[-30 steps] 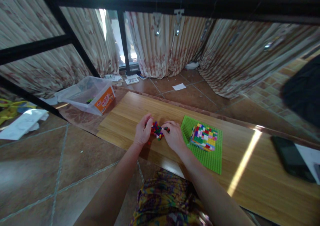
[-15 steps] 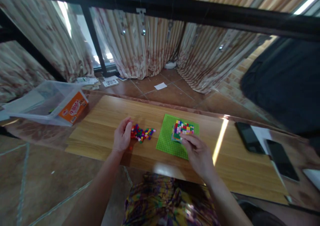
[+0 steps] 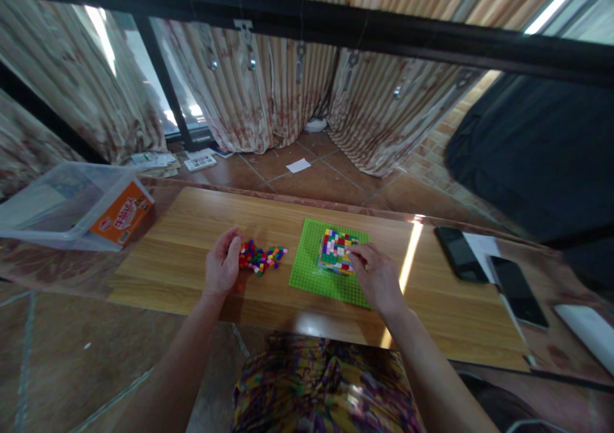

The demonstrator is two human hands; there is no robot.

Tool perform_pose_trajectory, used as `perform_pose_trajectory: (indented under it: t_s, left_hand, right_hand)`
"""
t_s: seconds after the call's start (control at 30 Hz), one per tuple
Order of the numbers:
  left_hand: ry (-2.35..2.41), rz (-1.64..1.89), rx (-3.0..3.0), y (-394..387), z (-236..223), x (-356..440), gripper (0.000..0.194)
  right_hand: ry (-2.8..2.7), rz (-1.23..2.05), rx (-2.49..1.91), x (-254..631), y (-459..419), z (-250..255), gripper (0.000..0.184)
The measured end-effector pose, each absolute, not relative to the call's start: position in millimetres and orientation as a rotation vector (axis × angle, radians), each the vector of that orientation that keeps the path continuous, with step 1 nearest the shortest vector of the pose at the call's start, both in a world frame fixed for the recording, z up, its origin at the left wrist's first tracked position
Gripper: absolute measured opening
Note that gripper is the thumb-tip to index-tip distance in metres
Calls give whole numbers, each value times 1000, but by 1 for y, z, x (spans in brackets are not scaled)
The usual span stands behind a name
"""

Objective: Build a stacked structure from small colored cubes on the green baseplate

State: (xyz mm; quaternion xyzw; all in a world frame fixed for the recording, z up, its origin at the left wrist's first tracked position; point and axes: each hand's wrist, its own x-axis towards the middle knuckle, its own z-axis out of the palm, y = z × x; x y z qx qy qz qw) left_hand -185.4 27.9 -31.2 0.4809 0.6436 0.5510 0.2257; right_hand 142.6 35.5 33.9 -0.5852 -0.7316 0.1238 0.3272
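A block built of small multicoloured toy bricks [image 3: 336,246] stands on a green studded baseplate [image 3: 307,273]. My right hand [image 3: 378,278] is at the block's right side, thumb and forefinger pinched together against its upper edge. Whatever sits between those fingertips is too small to make out. To the left lies a loose pile of small bricks [image 3: 260,258] in red, blue, purple, orange and other colours. My left hand [image 3: 223,263] rests on its edge at the pile's left end, loosely cupped, thumb apart from the fingers. A single red-orange brick [image 3: 240,286] lies just nearer to me than the pile.
The wooden board [image 3: 167,247] carries all of this. A clear plastic bin [image 3: 71,228] with an orange label stands at the left. Two dark phones, one phone [image 3: 460,254] and another phone [image 3: 518,291], lie at the right near white paper [image 3: 481,254].
My right hand has shifted from the block's near right corner to its right side, uncovering more of the near face. My left hand stays beside the pile. The whole view has swung slightly.
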Motion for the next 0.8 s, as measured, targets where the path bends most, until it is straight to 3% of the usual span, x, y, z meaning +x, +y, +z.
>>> perform_pose_trajectory:
  t_s: [0.8]
  left_hand:
    - [1776, 1533, 1313, 27, -26, -181, 51]
  right_hand:
    - [-1946, 171, -1527, 139, 39, 24, 25]
